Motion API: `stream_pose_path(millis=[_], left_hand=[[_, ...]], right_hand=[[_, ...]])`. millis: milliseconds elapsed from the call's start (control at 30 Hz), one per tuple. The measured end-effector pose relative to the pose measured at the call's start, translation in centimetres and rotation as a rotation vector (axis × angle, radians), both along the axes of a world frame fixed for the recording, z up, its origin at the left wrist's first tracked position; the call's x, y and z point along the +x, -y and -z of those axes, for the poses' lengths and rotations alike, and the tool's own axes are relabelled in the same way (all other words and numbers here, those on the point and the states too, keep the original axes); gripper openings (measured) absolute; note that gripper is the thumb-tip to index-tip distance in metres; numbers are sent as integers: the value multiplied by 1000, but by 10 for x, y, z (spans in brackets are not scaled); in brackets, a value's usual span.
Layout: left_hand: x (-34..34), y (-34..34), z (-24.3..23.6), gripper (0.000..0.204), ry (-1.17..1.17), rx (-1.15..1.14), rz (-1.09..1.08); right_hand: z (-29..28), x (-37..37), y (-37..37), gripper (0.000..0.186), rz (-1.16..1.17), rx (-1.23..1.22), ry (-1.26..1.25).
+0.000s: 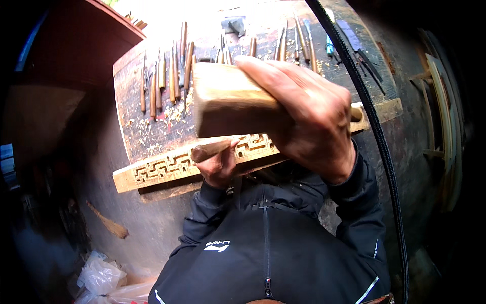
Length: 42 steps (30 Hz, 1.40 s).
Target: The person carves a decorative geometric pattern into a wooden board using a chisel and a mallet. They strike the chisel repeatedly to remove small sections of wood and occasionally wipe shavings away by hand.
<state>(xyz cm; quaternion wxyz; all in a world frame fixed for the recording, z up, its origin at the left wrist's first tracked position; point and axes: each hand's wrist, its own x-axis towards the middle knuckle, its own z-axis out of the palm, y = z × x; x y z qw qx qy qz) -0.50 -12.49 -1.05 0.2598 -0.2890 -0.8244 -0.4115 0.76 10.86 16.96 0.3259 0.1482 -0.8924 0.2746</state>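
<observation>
My right hand is closed around a wooden mallet. The mallet's thick block is raised above the work and slightly blurred. Below it, my left hand grips a carving chisel by its round wooden handle; the mallet and my fingers hide the blade. A long pale wooden board lies slantwise along the near side of the workbench, with a geometric fret pattern cut into it. The left hand is at this board. Part of the pattern is covered by the mallet and right hand.
Several wooden-handled chisels lie across the workbench among wood shavings. A grey cloth is at the back. A black cable hangs in front on the right. A small broom and plastic bags lie at lower left.
</observation>
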Motion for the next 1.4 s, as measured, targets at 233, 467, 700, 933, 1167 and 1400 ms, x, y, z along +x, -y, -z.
stream_pose_path(millis=[233, 467, 700, 933, 1167, 1400], left_hand=[[1, 6, 10, 15, 16, -68, -8], [0, 3, 12, 19, 6, -35, -19], [10, 3, 9, 10, 568, 571, -165], [7, 8, 11, 15, 689, 634, -47], [7, 11, 15, 20, 627, 501, -55], [7, 17, 12, 16, 627, 398, 44]], right_hand=[[-17, -24, 14, 48, -58, 183, -241], [-19, -12, 14, 55, -19, 39, -190], [17, -3, -21, 61, 25, -98, -17], [67, 43, -15, 69, 240, -412, 285], [89, 65, -15, 72, 352, -421, 405], [92, 65, -9, 74, 328, -530, 433]])
